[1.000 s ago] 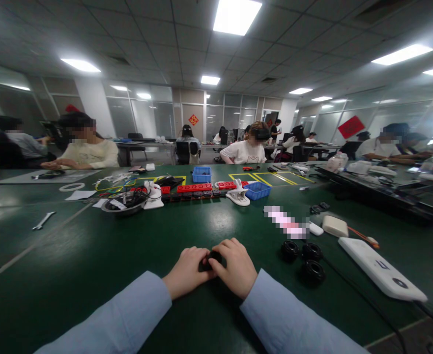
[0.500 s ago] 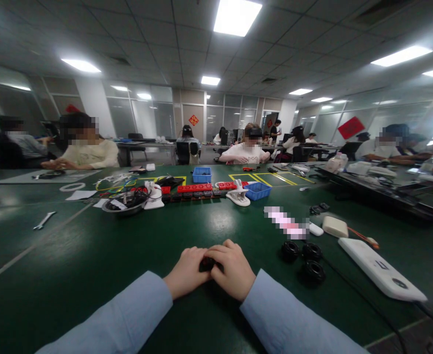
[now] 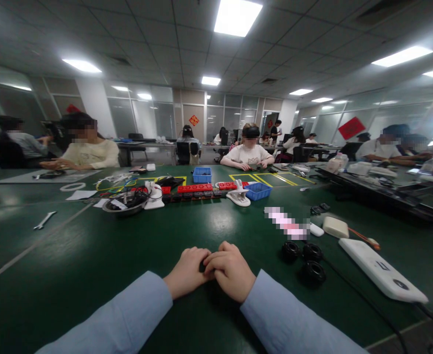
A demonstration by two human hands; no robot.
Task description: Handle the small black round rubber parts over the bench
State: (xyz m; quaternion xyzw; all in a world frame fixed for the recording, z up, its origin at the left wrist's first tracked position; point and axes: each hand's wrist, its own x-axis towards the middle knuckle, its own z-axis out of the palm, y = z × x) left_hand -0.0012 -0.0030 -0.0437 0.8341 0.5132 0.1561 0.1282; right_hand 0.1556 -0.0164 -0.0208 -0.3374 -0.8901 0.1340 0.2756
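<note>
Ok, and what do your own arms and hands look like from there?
Both arms wear long, light blue sleeves, plain and slightly creased, ending at the wrists: left sleeve, right sleeve. The left hand and right hand are bare: no gloves, rings or watch show, nor any cables or markings.

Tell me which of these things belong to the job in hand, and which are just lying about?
In hand:
small black part, mostly hidden between left hand and right hand
perhaps the three black rings

Seemingly just lying about:
wrench
two blue baskets
metal bowl
long white device
</note>
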